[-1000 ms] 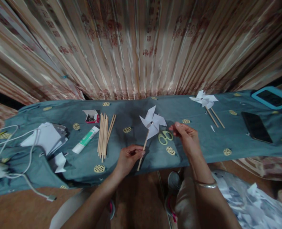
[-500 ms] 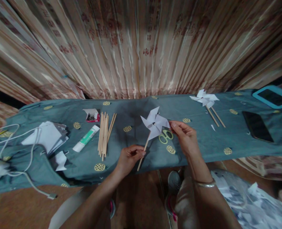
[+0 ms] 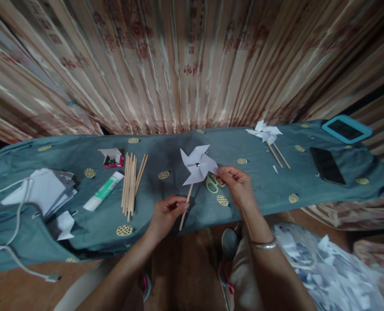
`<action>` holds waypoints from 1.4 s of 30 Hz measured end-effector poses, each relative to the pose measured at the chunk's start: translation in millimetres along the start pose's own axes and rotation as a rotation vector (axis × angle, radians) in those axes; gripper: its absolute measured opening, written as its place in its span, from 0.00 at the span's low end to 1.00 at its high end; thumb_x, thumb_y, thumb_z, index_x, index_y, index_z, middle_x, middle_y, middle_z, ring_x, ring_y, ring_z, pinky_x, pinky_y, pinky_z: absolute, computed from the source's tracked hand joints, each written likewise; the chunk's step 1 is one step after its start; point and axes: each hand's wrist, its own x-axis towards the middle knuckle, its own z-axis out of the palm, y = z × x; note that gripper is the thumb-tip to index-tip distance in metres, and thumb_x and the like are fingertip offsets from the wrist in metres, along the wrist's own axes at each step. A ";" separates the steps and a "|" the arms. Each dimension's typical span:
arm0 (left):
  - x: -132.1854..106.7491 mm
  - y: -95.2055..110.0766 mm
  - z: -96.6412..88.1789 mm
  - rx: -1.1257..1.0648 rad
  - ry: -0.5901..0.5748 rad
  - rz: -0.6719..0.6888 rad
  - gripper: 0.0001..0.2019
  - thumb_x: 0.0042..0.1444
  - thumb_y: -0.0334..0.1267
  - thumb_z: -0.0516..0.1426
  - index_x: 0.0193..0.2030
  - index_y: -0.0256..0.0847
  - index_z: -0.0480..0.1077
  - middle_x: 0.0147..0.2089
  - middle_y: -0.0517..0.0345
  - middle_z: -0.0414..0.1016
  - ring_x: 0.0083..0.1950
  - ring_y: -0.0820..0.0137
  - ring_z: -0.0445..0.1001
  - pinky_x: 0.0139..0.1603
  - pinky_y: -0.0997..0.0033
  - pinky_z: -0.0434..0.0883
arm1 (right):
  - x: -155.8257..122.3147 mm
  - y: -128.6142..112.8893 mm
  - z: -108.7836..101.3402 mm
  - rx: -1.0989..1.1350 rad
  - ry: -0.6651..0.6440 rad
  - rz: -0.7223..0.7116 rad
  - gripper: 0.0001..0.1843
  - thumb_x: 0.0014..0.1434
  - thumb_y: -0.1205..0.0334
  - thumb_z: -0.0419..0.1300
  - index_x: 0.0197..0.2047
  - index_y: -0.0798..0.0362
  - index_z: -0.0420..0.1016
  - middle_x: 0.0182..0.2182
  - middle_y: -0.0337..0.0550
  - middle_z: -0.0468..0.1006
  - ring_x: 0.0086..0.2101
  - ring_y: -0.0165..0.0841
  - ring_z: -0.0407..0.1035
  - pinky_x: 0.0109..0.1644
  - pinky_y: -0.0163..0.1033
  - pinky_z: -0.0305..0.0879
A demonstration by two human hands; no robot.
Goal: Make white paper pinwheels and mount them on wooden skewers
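My left hand [image 3: 166,212] is closed on the wooden stick of a white paper pinwheel [image 3: 196,165], holding it up over the blue-grey cloth [image 3: 166,155]. My right hand [image 3: 236,186] pinches the tip of the pinwheel's right blade. Yellow-handled scissors [image 3: 212,184] lie on the cloth just under that hand. A bundle of loose wooden sticks [image 3: 131,181] rests to the left, beside a green and white glue tube [image 3: 103,196].
Finished pinwheels [image 3: 265,134] lie at the back right. A dark phone [image 3: 327,165] and a blue-cased tablet [image 3: 346,128] sit far right. A small red box of pins [image 3: 113,159], white paper sheets [image 3: 39,192] and a white cable [image 3: 13,242] are on the left. Paper scraps [image 3: 328,276] lie on the floor.
My right hand moved left from beside the pinwheel and took hold of its right blade tip. The view shifted slightly right.
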 end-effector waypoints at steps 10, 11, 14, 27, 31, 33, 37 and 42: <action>3.2 3.0 4.5 0.043 0.050 0.037 0.14 0.35 0.45 0.69 0.28 0.39 0.79 0.24 0.59 0.76 0.26 0.73 0.70 0.28 0.76 0.67 | -7.4 4.6 6.0 0.034 -0.100 0.049 0.15 0.39 0.49 0.70 0.23 0.51 0.77 0.20 0.36 0.76 0.20 0.26 0.63 0.27 0.35 0.59; 3.5 3.0 4.7 0.042 0.050 0.035 0.14 0.35 0.45 0.69 0.28 0.39 0.79 0.24 0.58 0.77 0.26 0.73 0.70 0.29 0.75 0.68 | -8.3 4.2 7.0 0.043 -0.107 0.058 0.15 0.39 0.49 0.71 0.22 0.51 0.76 0.20 0.36 0.76 0.20 0.26 0.63 0.27 0.35 0.59; 3.6 3.3 5.0 0.034 0.052 0.025 0.14 0.35 0.44 0.69 0.28 0.39 0.79 0.25 0.58 0.77 0.27 0.73 0.71 0.30 0.75 0.68 | -11.4 3.1 10.1 0.069 -0.134 0.090 0.16 0.38 0.49 0.71 0.22 0.52 0.76 0.19 0.36 0.76 0.20 0.25 0.64 0.27 0.34 0.59; -0.8 4.0 10.2 -0.045 0.049 0.026 0.13 0.34 0.43 0.69 0.26 0.38 0.79 0.22 0.60 0.76 0.25 0.74 0.70 0.29 0.76 0.67 | -22.7 7.2 17.2 0.041 -0.194 0.100 0.16 0.40 0.49 0.71 0.22 0.52 0.75 0.21 0.36 0.76 0.21 0.26 0.65 0.28 0.34 0.61; -3.0 3.8 11.0 -0.062 0.045 0.030 0.13 0.33 0.43 0.69 0.26 0.39 0.78 0.22 0.60 0.76 0.25 0.75 0.70 0.29 0.76 0.67 | -26.9 8.3 21.9 0.052 -0.222 0.112 0.16 0.40 0.50 0.72 0.21 0.52 0.75 0.21 0.37 0.77 0.22 0.26 0.66 0.28 0.34 0.61; -3.9 3.6 10.8 -0.058 0.040 0.030 0.13 0.33 0.44 0.69 0.26 0.39 0.78 0.22 0.60 0.75 0.24 0.75 0.70 0.28 0.76 0.67 | -28.8 8.8 24.3 0.047 -0.235 0.113 0.16 0.40 0.49 0.71 0.21 0.52 0.74 0.21 0.37 0.77 0.22 0.26 0.66 0.28 0.34 0.61; -5.0 3.2 10.1 -0.047 0.032 0.041 0.14 0.34 0.45 0.69 0.26 0.38 0.78 0.21 0.60 0.75 0.24 0.74 0.70 0.29 0.76 0.67 | -31.7 9.9 29.2 0.044 -0.242 0.112 0.17 0.40 0.49 0.71 0.20 0.52 0.73 0.20 0.38 0.78 0.21 0.26 0.65 0.28 0.34 0.62; -4.8 2.5 10.2 -0.055 0.022 0.040 0.13 0.35 0.44 0.69 0.27 0.38 0.79 0.22 0.60 0.75 0.24 0.75 0.70 0.29 0.76 0.67 | -33.5 9.2 34.1 0.008 -0.257 0.102 0.18 0.40 0.46 0.71 0.20 0.52 0.75 0.21 0.39 0.79 0.21 0.26 0.66 0.28 0.34 0.63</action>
